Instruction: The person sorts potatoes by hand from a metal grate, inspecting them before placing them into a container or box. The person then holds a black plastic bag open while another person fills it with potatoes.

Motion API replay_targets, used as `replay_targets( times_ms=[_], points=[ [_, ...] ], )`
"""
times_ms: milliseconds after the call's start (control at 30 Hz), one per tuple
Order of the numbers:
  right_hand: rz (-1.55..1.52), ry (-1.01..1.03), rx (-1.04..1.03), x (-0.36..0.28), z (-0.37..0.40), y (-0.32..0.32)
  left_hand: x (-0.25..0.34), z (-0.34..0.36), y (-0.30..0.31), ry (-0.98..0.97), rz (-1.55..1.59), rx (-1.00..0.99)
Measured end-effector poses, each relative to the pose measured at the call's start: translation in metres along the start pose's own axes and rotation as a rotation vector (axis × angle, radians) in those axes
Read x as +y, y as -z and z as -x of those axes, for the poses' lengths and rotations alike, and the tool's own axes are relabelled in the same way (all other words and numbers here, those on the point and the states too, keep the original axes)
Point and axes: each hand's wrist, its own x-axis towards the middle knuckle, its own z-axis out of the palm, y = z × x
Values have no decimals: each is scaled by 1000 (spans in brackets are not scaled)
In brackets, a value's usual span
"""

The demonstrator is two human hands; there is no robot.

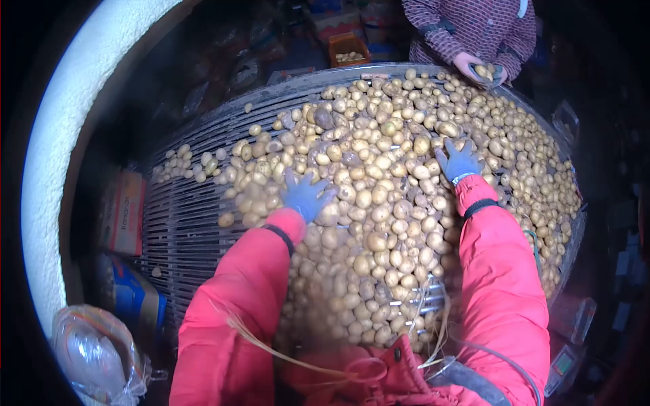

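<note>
A wide heap of potatoes [379,196] covers most of the slatted sorting table [183,216] before me. My left hand [308,196], in a blue glove, rests on the potatoes left of centre with its fingers spread. On the right side of the heap lies my right hand [460,161], also blue-gloved, its fingers apart and touching potatoes. Neither hand has a potato gripped in it. Among the pale potatoes a few darker ones [323,118] show near the far side.
Across the table a co-worker [470,34] holds potatoes in their hands [479,70]. An orange crate [349,51] with potatoes stands beyond the far edge. At left are a cardboard box [124,211], a blue package [135,298] and clear plastic bags [98,352]. Loose strings [271,348] hang before my jacket.
</note>
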Motion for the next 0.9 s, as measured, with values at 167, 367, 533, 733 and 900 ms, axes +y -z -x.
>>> replay_targets(
  times_ms=[167,367,533,733,900],
  points=[
    [-89,135,82,5,87,-17,100,53,15,407,626,43],
    [-204,355,28,37,167,-35,164,106,23,104,428,122],
    [78,509,228,35,264,-44,205,176,11,-82,467,318],
    [21,533,306,34,344,-79,240,269,-48,-53,335,355],
    [-127,517,439,-19,362,-54,229,323,-77,43,300,374]
  ],
)
